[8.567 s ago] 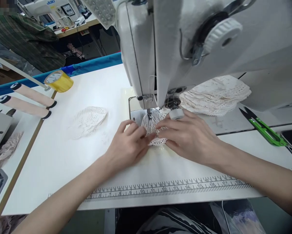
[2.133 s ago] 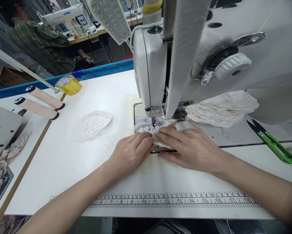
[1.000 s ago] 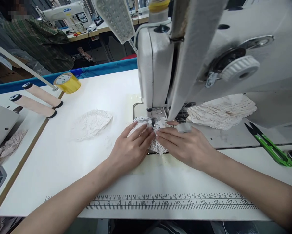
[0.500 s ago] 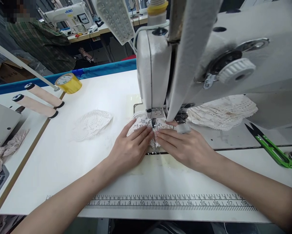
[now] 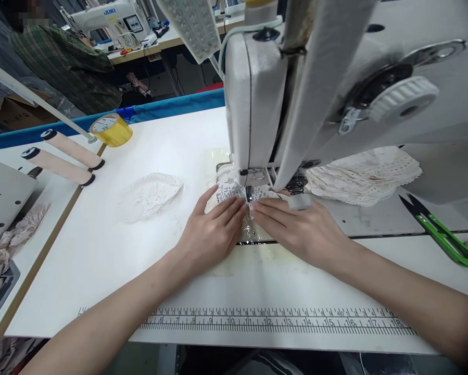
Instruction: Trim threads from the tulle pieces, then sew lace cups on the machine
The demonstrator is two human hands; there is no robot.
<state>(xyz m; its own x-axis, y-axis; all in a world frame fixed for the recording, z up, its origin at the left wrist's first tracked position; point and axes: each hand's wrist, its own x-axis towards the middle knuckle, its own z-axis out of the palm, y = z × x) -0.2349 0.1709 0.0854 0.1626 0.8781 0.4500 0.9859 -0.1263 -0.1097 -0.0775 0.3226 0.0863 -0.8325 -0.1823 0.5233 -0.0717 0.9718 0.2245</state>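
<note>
White lace (image 5: 226,191) lies under the presser foot of a sewing machine (image 5: 257,104). My left hand (image 5: 214,224) presses flat on the lace from the left, its thumb apart from the fingers. From the right, my right hand (image 5: 296,224) lies flat with its fingertips on the lace by the needle, partly behind a machine part. The fingertips of both hands nearly meet in front of the foot. One lace piece (image 5: 153,195) rests on the table to the left, and a stack of lace pieces (image 5: 368,174) lies right of the needle.
Green thread snips (image 5: 442,234) lie at the right. Two thread cones (image 5: 58,165) and a yellow tape roll (image 5: 112,130) are at the left. A printed ruler (image 5: 265,320) runs along the front table edge (image 5: 226,344). Another person (image 5: 62,67) sits at the back left.
The view has shifted slightly, with the machine head larger and farther right. The lace has moved a little away under the foot, and both hands have stayed on it.
</note>
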